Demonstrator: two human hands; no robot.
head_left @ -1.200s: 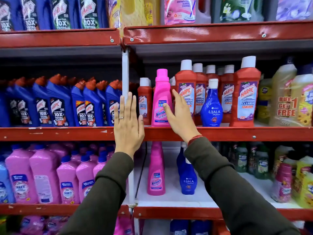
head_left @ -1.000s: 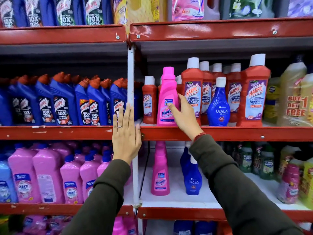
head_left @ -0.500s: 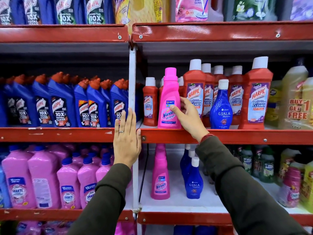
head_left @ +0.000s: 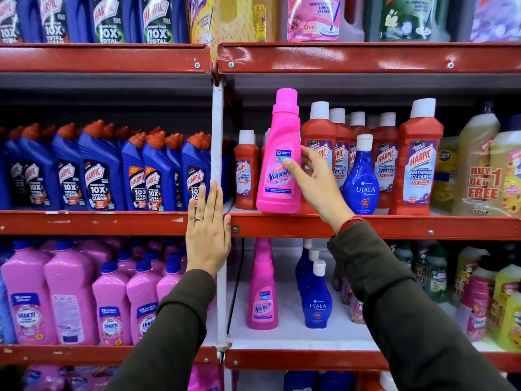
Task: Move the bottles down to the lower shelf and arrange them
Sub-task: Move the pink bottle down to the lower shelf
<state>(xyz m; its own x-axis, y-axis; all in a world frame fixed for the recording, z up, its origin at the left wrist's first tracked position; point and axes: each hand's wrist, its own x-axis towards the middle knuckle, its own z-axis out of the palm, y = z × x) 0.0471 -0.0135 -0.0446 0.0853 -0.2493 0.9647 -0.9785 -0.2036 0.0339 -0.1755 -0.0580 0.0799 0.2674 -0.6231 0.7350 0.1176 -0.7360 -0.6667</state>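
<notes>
A pink Vanish bottle (head_left: 277, 165) is at the front of the middle shelf (head_left: 394, 225), its base at the red edge and slightly tilted. My right hand (head_left: 315, 182) grips its right side, thumb on the label. A blue Ujala bottle (head_left: 362, 179) stands further right on the same shelf, in front of red Harpic bottles. On the lower shelf (head_left: 296, 338) stand another pink Vanish bottle (head_left: 262, 294) and a short row of blue Ujala bottles (head_left: 317, 299). My left hand (head_left: 207, 235) lies flat against the white upright post and the red shelf edge, fingers straight.
Red Harpic bathroom cleaner bottles (head_left: 417, 162) fill the middle shelf behind. Blue Harpic bottles (head_left: 95, 170) crowd the left bay, pink Shakti bottles (head_left: 70, 300) below them. Yellow bottles (head_left: 479, 170) sit at the right. White shelf floor shows beside the lower Vanish bottle.
My right hand has closed round the pink Vanish bottle and raised it a little, so it tilts at the shelf edge. My left hand has settled against the post.
</notes>
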